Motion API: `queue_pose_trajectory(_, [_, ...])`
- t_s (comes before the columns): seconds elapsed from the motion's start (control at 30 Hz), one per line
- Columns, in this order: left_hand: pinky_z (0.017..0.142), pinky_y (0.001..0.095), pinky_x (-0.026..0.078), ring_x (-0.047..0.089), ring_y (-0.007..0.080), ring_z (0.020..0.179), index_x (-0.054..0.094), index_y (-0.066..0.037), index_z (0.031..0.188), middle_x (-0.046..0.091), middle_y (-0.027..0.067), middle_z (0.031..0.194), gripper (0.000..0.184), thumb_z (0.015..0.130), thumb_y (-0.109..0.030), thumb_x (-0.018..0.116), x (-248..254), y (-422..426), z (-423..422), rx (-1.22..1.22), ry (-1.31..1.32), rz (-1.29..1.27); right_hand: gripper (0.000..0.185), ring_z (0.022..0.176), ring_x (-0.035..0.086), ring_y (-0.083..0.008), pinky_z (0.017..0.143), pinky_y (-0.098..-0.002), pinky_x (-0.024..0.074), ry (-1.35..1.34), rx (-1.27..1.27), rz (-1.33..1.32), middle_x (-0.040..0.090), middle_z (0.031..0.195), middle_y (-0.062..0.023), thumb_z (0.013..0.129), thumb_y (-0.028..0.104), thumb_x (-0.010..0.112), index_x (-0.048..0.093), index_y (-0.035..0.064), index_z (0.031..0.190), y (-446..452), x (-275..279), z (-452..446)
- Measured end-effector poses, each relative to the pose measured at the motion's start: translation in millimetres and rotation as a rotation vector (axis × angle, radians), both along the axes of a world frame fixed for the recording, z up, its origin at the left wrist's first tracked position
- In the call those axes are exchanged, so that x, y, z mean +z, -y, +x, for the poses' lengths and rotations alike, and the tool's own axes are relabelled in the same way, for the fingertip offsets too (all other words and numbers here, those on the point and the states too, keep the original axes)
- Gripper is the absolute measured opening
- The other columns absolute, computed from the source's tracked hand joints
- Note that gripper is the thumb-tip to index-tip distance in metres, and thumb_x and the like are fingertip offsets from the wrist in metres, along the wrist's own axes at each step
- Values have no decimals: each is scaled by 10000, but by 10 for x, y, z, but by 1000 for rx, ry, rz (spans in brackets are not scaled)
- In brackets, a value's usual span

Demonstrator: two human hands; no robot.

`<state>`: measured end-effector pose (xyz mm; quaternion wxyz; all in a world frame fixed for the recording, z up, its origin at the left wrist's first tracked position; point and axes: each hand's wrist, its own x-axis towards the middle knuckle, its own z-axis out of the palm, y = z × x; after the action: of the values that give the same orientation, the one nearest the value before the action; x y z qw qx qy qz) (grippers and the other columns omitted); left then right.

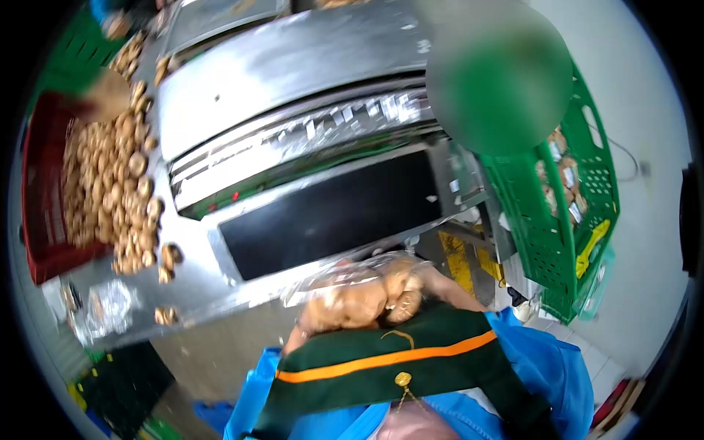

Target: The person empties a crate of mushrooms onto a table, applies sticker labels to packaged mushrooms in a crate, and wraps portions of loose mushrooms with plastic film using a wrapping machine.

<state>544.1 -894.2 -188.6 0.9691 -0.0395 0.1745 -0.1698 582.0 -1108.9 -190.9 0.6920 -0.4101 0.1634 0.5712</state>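
Observation:
A pack of brown mushrooms in clear plastic film [363,301] is held close against the dark green apron, in front of the machine's near edge. My left hand [312,323] is closed around the pack's left end. Around its right end is my right hand [436,282], also closed. Most of the fingers are hidden by the mushrooms and the shiny film. Just beyond the hands lies the black belt [330,213] of the metal wrapping machine [293,88].
At left, a red crate [44,176] lies tipped with loose mushrooms [114,183] spilling onto the metal table. Crumpled plastic film [110,304] sits near its front edge. A green crate [543,242] on the right holds packs and a yellow tool [592,249]. Another person's hand [116,26] shows top left.

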Motion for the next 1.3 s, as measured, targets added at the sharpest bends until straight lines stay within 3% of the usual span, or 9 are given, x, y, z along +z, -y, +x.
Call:
queue_pose_trajectory(0.07, [705, 237, 423, 481, 102, 750, 504, -52, 922, 497, 40, 861, 112, 852, -138, 506, 251, 166, 285, -25, 72, 84, 592, 1132, 423, -205, 963, -338, 325, -185, -324, 490, 429, 1243, -89, 794, 284, 566, 332, 60, 1289, 169, 521, 92])
queue_pose_trajectory(0.2, [780, 208, 369, 449, 87, 845, 474, -46, 1007, 477, 22, 947, 173, 853, -105, 527, 1063, 474, 1146, -315, 338, 702, 443, 1101, 461, -198, 927, -353, 377, 890, -396, 57, 458, 1215, -94, 889, 271, 448, 357, 87, 1282, 615, 1155, 640])
queue_pose_trajectory(0.37, [782, 243, 400, 487, 119, 891, 493, -35, 1014, 502, 45, 958, 232, 801, -66, 577, 1580, 426, 2059, -120, 1016, 1653, 419, 987, 536, -210, 854, -353, 447, 647, -882, 100, 545, 1114, -90, 912, 383, 369, 491, 56, 1145, 2036, 1731, 1974])
queue_pose_trajectory(0.47, [775, 277, 421, 508, 153, 894, 511, -19, 1001, 535, 73, 954, 250, 778, -106, 584, 1484, 164, 2901, -133, 841, 1930, 477, 1098, 478, -226, 953, -392, 373, 557, -975, -116, 503, 1192, -94, 878, 430, 425, 468, 67, 1185, 2883, 1372, 2902])
queue_pose_trajectory(0.63, [670, 246, 441, 534, 128, 760, 525, -2, 1065, 561, 54, 857, 297, 796, -129, 520, 909, -317, 4721, -162, 548, 2379, 348, 482, 461, -134, 339, -200, 342, 325, -1260, -538, 537, 732, -32, 776, 377, 626, 535, 82, 936, 3739, -110, 4364])
queue_pose_trajectory(0.77, [623, 422, 518, 574, 302, 757, 459, 24, 1155, 547, 194, 933, 381, 803, -122, 465, 386, -555, 5501, -652, -64, 1962, 664, 1032, 482, -309, 794, -355, 449, 886, -1116, -1081, 414, 1202, -231, 820, 356, 544, 286, -76, 1253, 3599, -322, 4533])
queue_pose_trajectory(0.83, [657, 472, 512, 576, 349, 827, 410, 53, 1184, 515, 244, 1031, 406, 820, -127, 424, 188, -533, 5701, -706, -274, 1774, 752, 1204, 318, -365, 981, -402, 275, 1044, -671, -1730, 230, 1342, -267, 841, 404, 491, 175, -102, 1300, 3043, 18, 4332])
queue_pose_trajectory(1.07, [556, 469, 550, 602, 347, 708, 394, 79, 1065, 535, 215, 912, 301, 847, -119, 457, -633, -637, 6122, -538, -193, 1609, 732, 1216, 285, -392, 997, -376, 230, 1066, -548, -1582, 281, 1319, -280, 877, 494, 342, 179, -69, 1315, 3067, -319, 4044])
queue_pose_trajectory(1.3, [520, 419, 569, 596, 296, 639, 367, -1, 891, 491, 145, 789, 127, 842, -90, 443, -138, -597, 5953, -83, 40, 1580, 765, 1236, 272, -353, 1019, -367, 210, 885, -415, -1621, 264, 1339, -253, 844, 489, 421, 195, -72, 1313, 3279, -63, 4107])
